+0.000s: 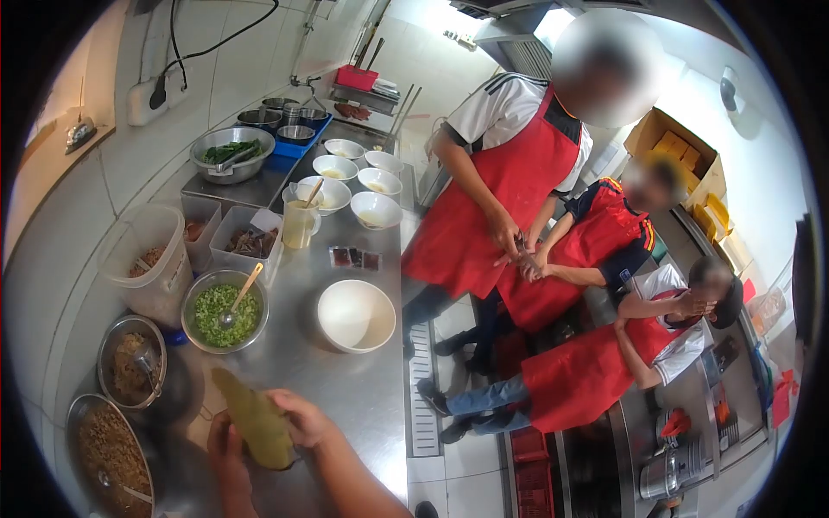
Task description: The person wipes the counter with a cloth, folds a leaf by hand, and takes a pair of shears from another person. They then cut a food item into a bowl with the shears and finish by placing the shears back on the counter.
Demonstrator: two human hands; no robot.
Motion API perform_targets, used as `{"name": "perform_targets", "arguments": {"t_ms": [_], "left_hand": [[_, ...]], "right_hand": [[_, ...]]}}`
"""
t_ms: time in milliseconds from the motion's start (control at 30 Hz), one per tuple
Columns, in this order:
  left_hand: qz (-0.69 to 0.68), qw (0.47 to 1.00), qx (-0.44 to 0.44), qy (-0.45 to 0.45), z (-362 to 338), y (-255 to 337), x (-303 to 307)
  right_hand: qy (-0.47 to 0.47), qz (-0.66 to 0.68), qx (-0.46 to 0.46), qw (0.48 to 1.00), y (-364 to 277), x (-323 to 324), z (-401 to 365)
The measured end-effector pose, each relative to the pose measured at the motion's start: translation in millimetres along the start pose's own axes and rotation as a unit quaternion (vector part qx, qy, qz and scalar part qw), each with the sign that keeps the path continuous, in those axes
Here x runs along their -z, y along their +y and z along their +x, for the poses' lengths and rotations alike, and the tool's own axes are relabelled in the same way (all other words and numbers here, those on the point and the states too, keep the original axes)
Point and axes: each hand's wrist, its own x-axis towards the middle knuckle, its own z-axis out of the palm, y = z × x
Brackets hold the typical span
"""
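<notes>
Over the near end of the steel counter, both my hands hold a long, olive-green, flattish piece [255, 419] whose kind I cannot make out. My left hand [227, 449] closes on its left side, fingers partly hidden. From the right, my right hand [300, 420] grips it with the thumb across its edge. Just beyond it stand a steel bowl of chopped green onion [211, 311] with a spoon [243, 298] in it, and a large white bowl [356, 316].
Along the wall side are a plastic tub [147, 293] and steel bowls of food [134, 363], [112, 453]. Farther back stand several white bowls [376, 210], a pitcher [300, 224] and small packets [355, 257]. People in red aprons [492, 216] stand right of the counter.
</notes>
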Motion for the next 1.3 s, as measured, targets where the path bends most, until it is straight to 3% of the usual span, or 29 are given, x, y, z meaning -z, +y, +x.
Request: {"name": "perform_targets", "arguments": {"t_ms": [67, 133, 267, 333, 467, 533, 667, 733, 867, 933, 967, 1033, 1133, 1300], "left_hand": [[-0.013, 1.000, 0.015, -0.005, 2.4, -6.4, 10.0], [-0.060, 0.998, 0.025, -0.012, 5.5, -15.0, 23.4], [-0.062, 0.998, -0.002, -0.001, 8.8, -33.1, 39.4], [-0.061, 0.998, -0.021, 0.006, 10.5, -40.8, 45.3], [-0.061, 0.997, -0.048, 0.021, 9.7, -43.7, 48.1], [0.002, 0.995, -0.087, 0.052, 13.0, -33.6, 38.1], [-0.005, 0.995, -0.079, 0.060, 21.1, -51.2, 46.4], [0.060, 0.984, -0.134, 0.101, 26.8, -54.1, 48.1], [0.002, 0.992, -0.081, 0.099, 9.3, -16.1, 26.9], [-0.112, 0.985, -0.014, 0.132, 1.6, -3.5, 15.0], [-0.112, 0.985, -0.014, 0.131, -1.2, -1.4, 13.6], [-0.092, 0.988, -0.041, 0.115, -5.2, -0.5, 12.5], [-0.097, 0.989, -0.077, 0.081, -2.6, -7.0, 13.1], [-0.039, 0.989, -0.102, 0.101, -0.9, -4.7, 9.2]], "right_hand": [[0.002, 0.038, -0.002, 0.999, 10.5, 24.4, -5.0], [-0.187, 0.059, -0.038, 0.980, 13.9, 45.2, -6.2], [-0.150, -0.025, -0.092, 0.984, -1.2, -4.0, -0.2], [-0.131, -0.169, -0.151, 0.965, -6.1, -15.7, 4.2], [-0.164, -0.154, -0.114, 0.968, -8.6, -27.2, 10.9], [-0.124, -0.149, -0.088, 0.977, -11.6, -38.4, 10.6], [-0.113, -0.113, -0.063, 0.985, -10.0, -40.4, 9.1], [-0.010, -0.081, -0.075, 0.994, -6.2, -30.4, 7.4], [-0.090, -0.009, -0.087, 0.992, -10.3, -19.4, 15.3], [-0.043, -0.148, 0.017, 0.988, -13.7, -33.4, 15.7], [-0.042, -0.148, 0.017, 0.988, -14.9, -41.3, 16.6], [0.090, -0.265, 0.028, 0.960, -18.0, -57.2, 19.1], [0.125, -0.288, 0.036, 0.949, -12.5, -48.7, 23.4], [0.134, -0.266, 0.042, 0.954, -9.9, -38.2, 22.3]]}}
